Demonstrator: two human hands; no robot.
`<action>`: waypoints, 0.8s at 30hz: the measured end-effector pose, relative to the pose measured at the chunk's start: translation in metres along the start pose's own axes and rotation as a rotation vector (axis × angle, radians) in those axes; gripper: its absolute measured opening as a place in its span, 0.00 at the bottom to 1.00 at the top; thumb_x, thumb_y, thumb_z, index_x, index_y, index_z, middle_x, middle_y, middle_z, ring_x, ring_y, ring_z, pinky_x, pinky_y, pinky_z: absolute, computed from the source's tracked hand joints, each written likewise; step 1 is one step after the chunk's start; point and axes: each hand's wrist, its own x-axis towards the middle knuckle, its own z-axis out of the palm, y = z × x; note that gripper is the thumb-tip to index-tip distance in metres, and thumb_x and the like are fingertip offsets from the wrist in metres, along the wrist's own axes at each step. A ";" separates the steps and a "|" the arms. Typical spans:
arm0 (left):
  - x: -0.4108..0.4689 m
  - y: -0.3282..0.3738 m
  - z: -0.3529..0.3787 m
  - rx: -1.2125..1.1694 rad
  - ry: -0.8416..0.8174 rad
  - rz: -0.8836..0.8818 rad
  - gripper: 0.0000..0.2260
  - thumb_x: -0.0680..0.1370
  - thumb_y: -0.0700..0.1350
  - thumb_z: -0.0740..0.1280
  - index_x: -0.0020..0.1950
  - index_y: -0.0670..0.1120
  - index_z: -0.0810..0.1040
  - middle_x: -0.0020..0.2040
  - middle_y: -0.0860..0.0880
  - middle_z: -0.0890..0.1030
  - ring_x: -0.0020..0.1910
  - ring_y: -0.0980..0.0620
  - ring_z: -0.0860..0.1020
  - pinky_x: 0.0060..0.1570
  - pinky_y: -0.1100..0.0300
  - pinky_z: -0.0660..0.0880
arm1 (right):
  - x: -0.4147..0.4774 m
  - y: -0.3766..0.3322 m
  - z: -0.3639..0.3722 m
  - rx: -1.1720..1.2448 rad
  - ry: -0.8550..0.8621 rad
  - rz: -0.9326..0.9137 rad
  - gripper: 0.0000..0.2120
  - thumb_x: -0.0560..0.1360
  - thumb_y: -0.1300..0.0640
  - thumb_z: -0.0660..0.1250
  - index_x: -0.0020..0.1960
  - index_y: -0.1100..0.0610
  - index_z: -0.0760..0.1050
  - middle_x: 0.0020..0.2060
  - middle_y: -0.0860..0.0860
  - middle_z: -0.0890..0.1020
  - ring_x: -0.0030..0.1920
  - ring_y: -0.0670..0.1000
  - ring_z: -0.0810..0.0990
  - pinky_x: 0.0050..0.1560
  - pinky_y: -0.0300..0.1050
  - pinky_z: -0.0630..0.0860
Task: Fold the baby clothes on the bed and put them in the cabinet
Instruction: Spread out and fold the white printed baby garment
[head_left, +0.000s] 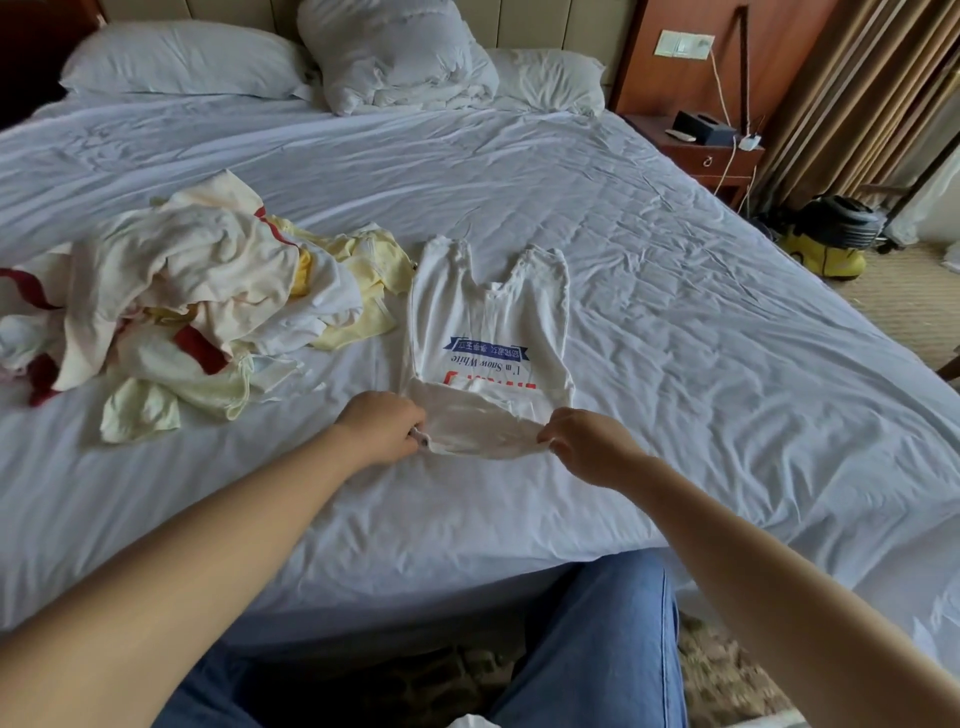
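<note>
A white baby romper (488, 322) with a blue and red print lies flat on the bed (675, 364), its legs pointing away from me. Its near end is lifted and folded over towards the print. My left hand (382, 426) pinches the near left corner of that fold. My right hand (587, 444) pinches the near right corner. A heap of unfolded baby clothes (197, 312) in cream, pale yellow and red lies to the left of the romper.
Pillows (187, 60) and a bunched white duvet (395, 57) lie at the headboard. A wooden nightstand (706, 150) with a dark box stands at the right, and a yellow vacuum cleaner (831, 239) sits on the carpet beyond it. My knees in jeans (602, 639) are at the bed's near edge.
</note>
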 end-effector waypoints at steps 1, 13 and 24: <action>-0.002 0.001 -0.002 -0.005 -0.045 -0.002 0.08 0.76 0.50 0.64 0.50 0.49 0.79 0.50 0.50 0.81 0.52 0.47 0.78 0.43 0.58 0.70 | -0.004 0.000 -0.004 -0.011 -0.037 -0.011 0.12 0.80 0.56 0.62 0.61 0.50 0.79 0.59 0.46 0.78 0.59 0.52 0.77 0.52 0.46 0.73; -0.035 0.019 -0.011 -0.013 -0.375 0.095 0.07 0.72 0.52 0.65 0.38 0.50 0.74 0.35 0.54 0.76 0.37 0.51 0.74 0.35 0.60 0.67 | -0.047 -0.021 -0.009 -0.043 -0.320 -0.022 0.11 0.77 0.56 0.65 0.56 0.46 0.82 0.55 0.42 0.82 0.55 0.46 0.79 0.47 0.38 0.71; -0.018 0.030 0.008 -0.209 0.191 0.025 0.09 0.80 0.53 0.61 0.58 0.53 0.77 0.58 0.54 0.77 0.59 0.51 0.74 0.52 0.57 0.70 | -0.011 -0.032 0.003 0.290 0.035 0.316 0.07 0.77 0.51 0.62 0.52 0.49 0.77 0.50 0.50 0.82 0.47 0.54 0.80 0.41 0.43 0.71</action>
